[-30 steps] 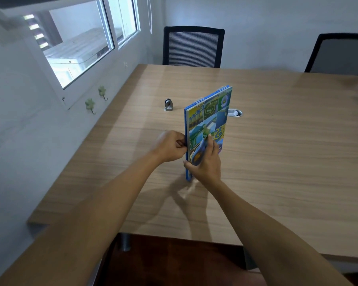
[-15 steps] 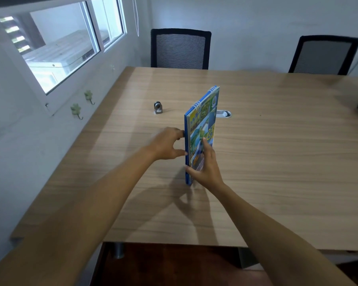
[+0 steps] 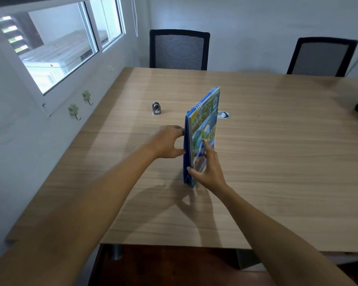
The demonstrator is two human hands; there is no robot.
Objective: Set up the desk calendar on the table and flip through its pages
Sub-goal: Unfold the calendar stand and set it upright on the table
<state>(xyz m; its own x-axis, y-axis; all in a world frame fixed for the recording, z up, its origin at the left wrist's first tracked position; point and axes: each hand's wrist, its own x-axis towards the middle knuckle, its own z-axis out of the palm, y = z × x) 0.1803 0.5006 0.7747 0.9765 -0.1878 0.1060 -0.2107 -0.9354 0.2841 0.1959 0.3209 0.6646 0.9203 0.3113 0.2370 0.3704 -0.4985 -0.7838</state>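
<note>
The desk calendar [image 3: 202, 129] stands on its lower edge near the middle of the worktop [image 3: 277, 162], spiral binding uppermost, its blue stand panels parted only a sliver at the base. The colourful front page faces the person's right. The left hand [image 3: 168, 142] is spread fairly wide, fingertips against the blue back panel. The right hand [image 3: 210, 168] pinches the near lower corner of the front pages between thumb and fingers.

From here the likeliest fault is a topple: the footprint looks too narrow to stand alone, so if either hand lets go before the panels are drawn apart, the calendar would probably fall flat. Pulling only on the loose pages, not the stand board, could curl or crease the corner the right hand holds, or tear it at the binding. The smooth wood may also let the base skate sideways while it is spread. A small metal object [image 3: 156, 108] and a cable port [image 3: 223, 114] lie beyond, well clear.
</note>
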